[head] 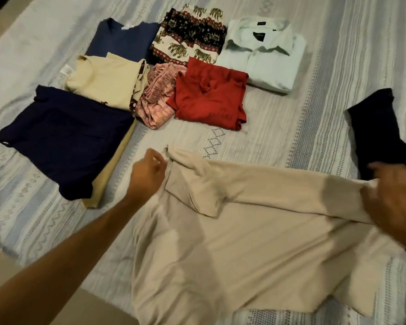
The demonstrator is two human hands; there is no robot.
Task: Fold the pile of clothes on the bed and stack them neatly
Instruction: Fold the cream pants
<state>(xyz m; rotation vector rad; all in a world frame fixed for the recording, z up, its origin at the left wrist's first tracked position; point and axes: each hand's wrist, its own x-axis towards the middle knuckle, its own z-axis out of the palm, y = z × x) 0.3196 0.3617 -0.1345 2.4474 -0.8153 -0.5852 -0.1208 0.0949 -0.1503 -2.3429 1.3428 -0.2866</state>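
now both hands (148, 174) (394, 202) pinch beige shirt (232, 231), fingers closed on cloth; pull taut, flatten on bed (279, 127) before folding.

A matt beige knit shirt (244, 242) lies soft and creased on the bed's (338, 113) ribbed woven cover. Beyond the shirt, a smooth pale cotton dress shirt (263, 59) and an elephant-print cloth (190, 38), both matt.
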